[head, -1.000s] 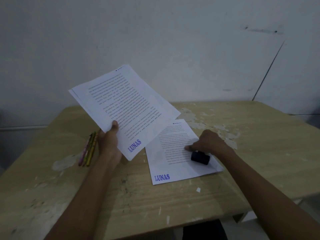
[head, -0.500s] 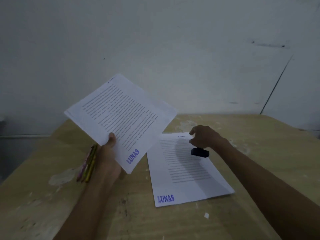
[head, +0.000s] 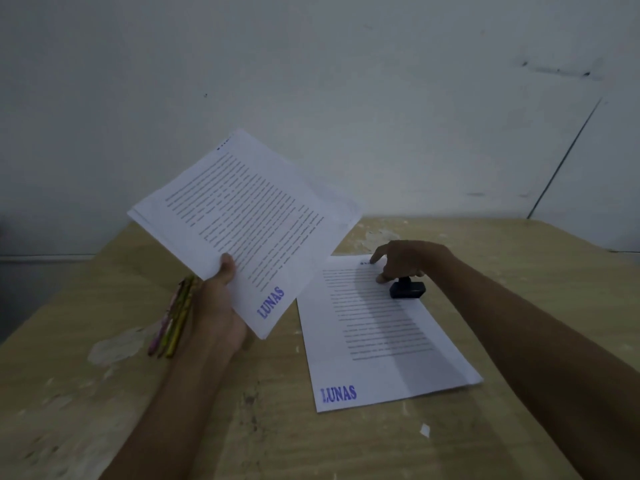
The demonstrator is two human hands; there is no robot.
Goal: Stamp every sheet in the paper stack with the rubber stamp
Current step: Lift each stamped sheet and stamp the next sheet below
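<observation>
Both visible top sheets already bear a stamp: the left hand [head: 214, 306] grips the lifted paper stack [head: 249, 223] at ten o'clock, while the right hand [head: 405, 259] pinches the rubber stamp [head: 407, 289] over the table's sheet [head: 381, 341]; lower sheets' marks are hidden.

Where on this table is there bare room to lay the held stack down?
Free: the near table between the left forearm and the stamped sheet, and the right side beyond the right arm. Crowded: the pencils by the left hand, and the sheet's top, where the right hand holds the stamp.
</observation>
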